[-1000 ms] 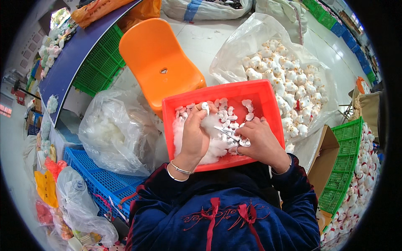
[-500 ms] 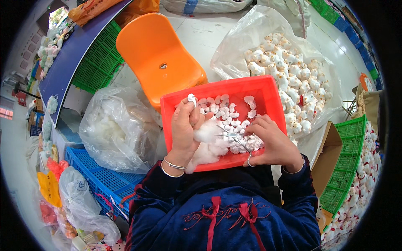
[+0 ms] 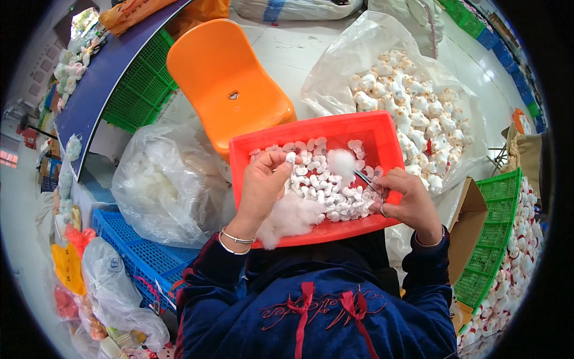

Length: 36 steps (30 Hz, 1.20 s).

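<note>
My left hand (image 3: pixel 263 182) pinches a small white fabric piece (image 3: pixel 291 157) between thumb and fingertips, over the left part of a red plastic tub (image 3: pixel 314 238). In my right hand (image 3: pixel 409 197) are metal forceps (image 3: pixel 369 180) with finger loops, their tip pointing up and left. A tuft of white stuffing (image 3: pixel 342 164) sits at the forceps tip, above the tub. Many small white stuffed pieces (image 3: pixel 350 203) lie in the tub. A larger wad of loose stuffing (image 3: pixel 287 218) rests at its near left, beside my left wrist.
An orange chair (image 3: pixel 224 78) stands beyond the tub. At the left are a clear bag of stuffing (image 3: pixel 170 185) and a blue crate (image 3: pixel 146 254). A plastic bag of white plush parts (image 3: pixel 418 113) is at the right, with a cardboard box (image 3: pixel 469 230) and green crate (image 3: pixel 493 239) nearer.
The forceps have moved right and up, away from my left hand, with a stuffing tuft at their tip. My left hand has turned, bringing the white piece right and lower.
</note>
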Motion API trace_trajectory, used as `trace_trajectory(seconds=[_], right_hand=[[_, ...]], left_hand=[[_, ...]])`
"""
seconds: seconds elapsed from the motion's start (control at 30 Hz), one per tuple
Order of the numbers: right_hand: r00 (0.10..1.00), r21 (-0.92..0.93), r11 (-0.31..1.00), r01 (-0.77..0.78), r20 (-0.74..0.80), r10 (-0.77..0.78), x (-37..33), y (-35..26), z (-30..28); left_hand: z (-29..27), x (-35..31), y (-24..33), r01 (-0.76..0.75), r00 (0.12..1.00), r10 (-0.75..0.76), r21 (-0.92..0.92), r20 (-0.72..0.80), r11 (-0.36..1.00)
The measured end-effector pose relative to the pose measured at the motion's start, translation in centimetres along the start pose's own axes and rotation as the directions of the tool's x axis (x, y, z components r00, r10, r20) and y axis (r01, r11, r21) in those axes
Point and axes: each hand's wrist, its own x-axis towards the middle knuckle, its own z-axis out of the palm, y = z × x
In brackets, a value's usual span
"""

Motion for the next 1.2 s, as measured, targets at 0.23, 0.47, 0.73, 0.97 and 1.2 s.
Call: trace_trajectory(seconds=[0.23, 0.47, 0.73, 0.97, 1.2], right_hand=[[0.996, -0.205, 0.979, -0.008, 0.084, 0.026, 0.2, -1.6, 0.5], [0.992, -0.21, 0.978, 0.001, 0.123, 0.026, 1.0, -2.5, 1.3], [0.993, -0.183, 0.983, 0.031, 0.121, -0.009, 0.7, -2.7, 1.2], [0.99, -0.167, 0.984, 0.066, 0.134, -0.044, 1.1, -3.4, 1.0], [0.989, -0.184, 0.982, 0.032, 0.148, -0.004, 0.8, -3.5, 1.3]], left_hand=[[0.3, -0.2, -1.3, -0.158, 0.987, 0.134, 0.438, 0.085, 0.885], [1.4, -1.5, -0.5, -0.202, 0.977, 0.145, 0.473, 0.154, 0.858], [0.9, -1.3, -1.0, -0.147, 0.986, 0.123, 0.252, 0.109, 0.956], [0.8, -1.6, -0.7, -0.146, 0.988, 0.128, 0.267, 0.084, 0.952], [0.8, -2.3, -0.2, -0.171, 0.984, 0.146, 0.32, 0.1, 0.932]])
